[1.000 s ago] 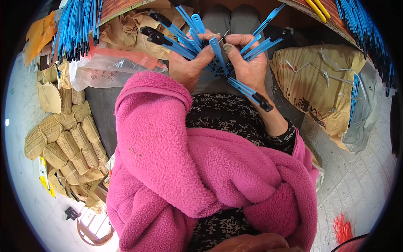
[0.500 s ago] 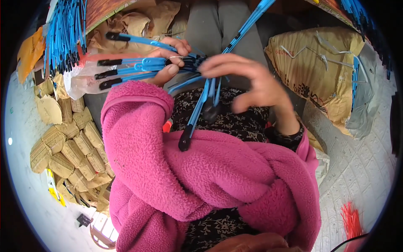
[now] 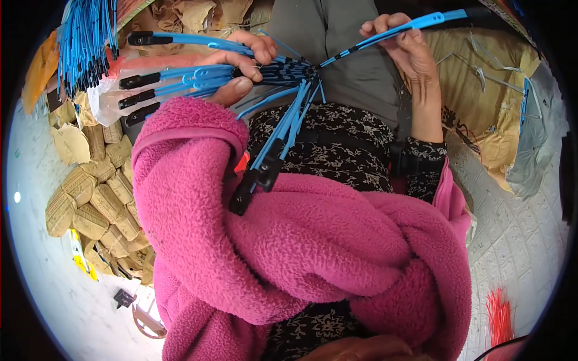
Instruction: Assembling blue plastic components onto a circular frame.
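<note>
Holding: left hand [image 3: 241, 57] clamped around the hub of a fanned bundle of blue plastic strips with black end pieces [image 3: 198, 78], above the lap.
Pulling: right hand [image 3: 404, 51] pinched shut on one long blue plastic strip [image 3: 391, 33], drawn up and to the right of the bundle.
Loose ends: several strips [image 3: 271, 150] hang from the bundle toward the pink fleece sleeve [image 3: 198, 198].
Risk: the hanging black ends look likely to snag on the fleece and drag the fan apart.
Risk: a hard tug could pull neighbouring strips out of the left grip.
Nearby: tan paper-wrapped packets [image 3: 90, 204] left of the bundle.
</note>
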Motion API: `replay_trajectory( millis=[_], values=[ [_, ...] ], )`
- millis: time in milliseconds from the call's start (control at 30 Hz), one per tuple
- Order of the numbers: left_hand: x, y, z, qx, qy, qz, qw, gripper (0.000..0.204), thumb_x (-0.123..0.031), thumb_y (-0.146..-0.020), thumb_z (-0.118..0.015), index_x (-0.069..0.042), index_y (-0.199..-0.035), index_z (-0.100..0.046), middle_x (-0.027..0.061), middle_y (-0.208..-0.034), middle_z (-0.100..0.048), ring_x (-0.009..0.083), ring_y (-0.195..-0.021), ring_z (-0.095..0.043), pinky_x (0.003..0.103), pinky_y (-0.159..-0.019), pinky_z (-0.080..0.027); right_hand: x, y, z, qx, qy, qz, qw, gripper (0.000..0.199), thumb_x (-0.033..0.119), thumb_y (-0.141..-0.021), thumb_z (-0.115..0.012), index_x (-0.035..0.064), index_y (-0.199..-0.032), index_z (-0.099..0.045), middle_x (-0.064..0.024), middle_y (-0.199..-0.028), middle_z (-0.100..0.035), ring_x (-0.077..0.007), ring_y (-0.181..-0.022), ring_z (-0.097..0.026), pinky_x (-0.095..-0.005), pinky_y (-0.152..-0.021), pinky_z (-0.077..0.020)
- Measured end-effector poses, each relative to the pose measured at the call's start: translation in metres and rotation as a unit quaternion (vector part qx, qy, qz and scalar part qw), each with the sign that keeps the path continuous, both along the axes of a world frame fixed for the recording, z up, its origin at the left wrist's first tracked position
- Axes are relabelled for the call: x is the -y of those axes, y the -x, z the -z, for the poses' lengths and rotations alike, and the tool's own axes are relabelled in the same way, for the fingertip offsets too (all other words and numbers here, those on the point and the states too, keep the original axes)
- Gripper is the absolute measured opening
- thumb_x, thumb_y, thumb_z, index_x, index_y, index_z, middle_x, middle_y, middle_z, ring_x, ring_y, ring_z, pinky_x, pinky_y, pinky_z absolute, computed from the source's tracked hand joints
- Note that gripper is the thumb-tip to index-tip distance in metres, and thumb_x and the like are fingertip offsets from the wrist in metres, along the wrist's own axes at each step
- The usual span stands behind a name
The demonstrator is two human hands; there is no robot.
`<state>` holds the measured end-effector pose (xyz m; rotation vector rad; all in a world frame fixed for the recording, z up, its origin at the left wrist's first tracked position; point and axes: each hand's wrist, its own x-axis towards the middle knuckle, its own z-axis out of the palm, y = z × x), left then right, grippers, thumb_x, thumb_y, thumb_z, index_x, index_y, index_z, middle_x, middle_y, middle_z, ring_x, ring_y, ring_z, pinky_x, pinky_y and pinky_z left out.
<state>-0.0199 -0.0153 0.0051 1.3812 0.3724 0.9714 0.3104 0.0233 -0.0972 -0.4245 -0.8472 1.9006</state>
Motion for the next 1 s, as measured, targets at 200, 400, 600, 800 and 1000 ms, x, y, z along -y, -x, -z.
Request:
replay_trajectory(
  millis=[200, 400, 600, 800, 1000],
  values=[
    [0.007, -0.012, -0.02, -0.049, 0.051, -0.105, 0.992, 0.008, -0.009, -0.085, -0.064, -0.002, -0.088, -0.063, 0.0135, -0.107, -0.056, 0.0263, -0.106, -0.053, 0.042, -0.097, -0.041, 0.01, 0.058, -0.06, 0.083, -0.143, -0.078, 0.983, 0.022, 0.018, -0.089, -0.063, 0.0022, -0.104, -0.059, -0.0102, -0.103, -0.058, -0.0208, -0.099, -0.058, -0.0347, -0.093, -0.045],
    [0.005, -0.024, -0.047, -0.075, 0.112, -0.142, 0.981, 0.007, -0.008, -0.082, -0.067, -0.002, -0.085, -0.065, 0.0109, -0.106, -0.058, 0.0206, -0.099, -0.057, 0.035, -0.09, -0.045, 0.019, 0.093, -0.099, 0.222, -0.084, -0.107, 0.966, 0.017, 0.014, -0.088, -0.064, 0.0018, -0.099, -0.058, -0.0062, -0.094, -0.061, -0.0165, -0.089, -0.059, -0.0295, -0.084, -0.047],
    [0.011, -0.022, -0.055, -0.104, 0.185, -0.229, 0.95, 0.009, -0.008, -0.081, -0.069, -0.001, -0.084, -0.065, 0.0103, -0.103, -0.061, 0.0177, -0.092, -0.058, 0.032, -0.082, -0.048, 0.023, 0.11, -0.087, 0.159, -0.068, -0.05, 0.984, 0.016, 0.012, -0.09, -0.061, 0.0, -0.1, -0.058, -0.0058, -0.092, -0.062, -0.0146, -0.084, -0.058, -0.0284, -0.079, -0.0483],
    [0.01, -0.02, -0.05, -0.054, 0.236, -0.28, 0.929, 0.009, -0.006, -0.082, -0.069, -0.001, -0.078, -0.063, 0.0096, -0.1, -0.062, 0.0156, -0.087, -0.059, 0.029, -0.078, -0.048, 0.029, 0.116, -0.09, 0.126, 0.027, -0.017, 0.992, 0.013, 0.011, -0.091, -0.058, -0.0005, -0.098, -0.057, -0.007, -0.092, -0.06, -0.0151, -0.083, -0.057, -0.0294, -0.079, -0.0482],
    [0.01, -0.024, -0.056, -0.086, 0.206, -0.263, 0.939, 0.009, -0.002, -0.082, -0.069, -0.003, -0.077, -0.061, 0.0083, -0.099, -0.061, 0.0134, -0.085, -0.059, 0.027, -0.076, -0.049, 0.029, 0.121, -0.096, 0.167, -0.008, 0.035, 0.985, 0.013, 0.009, -0.092, -0.055, -0.0013, -0.099, -0.057, -0.0083, -0.093, -0.06, -0.0157, -0.083, -0.057, -0.0305, -0.079, -0.0483]
  ],
)
